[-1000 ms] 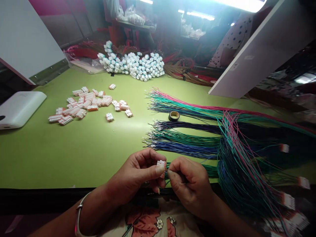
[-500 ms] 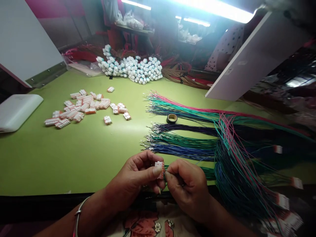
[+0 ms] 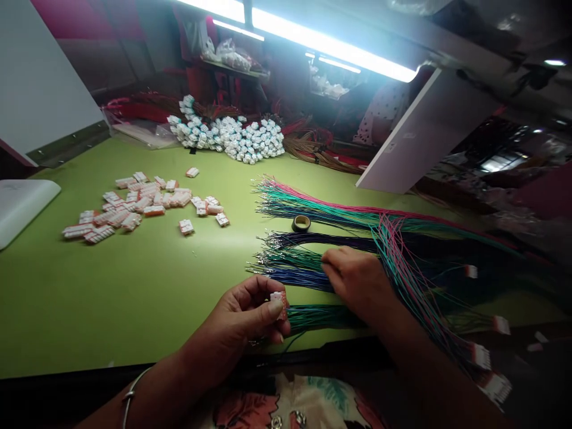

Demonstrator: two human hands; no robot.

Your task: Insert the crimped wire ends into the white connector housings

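My left hand (image 3: pixel 254 313) pinches a white and orange connector housing (image 3: pixel 277 301) between thumb and fingers, above the table's near edge. At least one wire seems to run from the housing's orange side. My right hand (image 3: pixel 357 283) is over the green wires (image 3: pixel 304 258) and blue wires (image 3: pixel 299 277), its fingers curled together. What its fingertips hold, if anything, is hidden. Beneath and between my hands lies another bundle of green wires (image 3: pixel 317 316). A dark purple bundle (image 3: pixel 330 239) runs just beyond my right hand.
Loose connector housings (image 3: pixel 147 199) are scattered at the left. A roll of black tape (image 3: pixel 301 224) sits by pink and teal wires (image 3: pixel 313 199). White-ended harnesses (image 3: pixel 250 140) are piled at the back. Wired connectors (image 3: pixel 482 356) hang at the right beside a draped wire bunch (image 3: pixel 402 268).
My right hand has left the connector housing and moved up and right onto the wire bundles. My left hand keeps the housing. The camera view has shifted somewhat.
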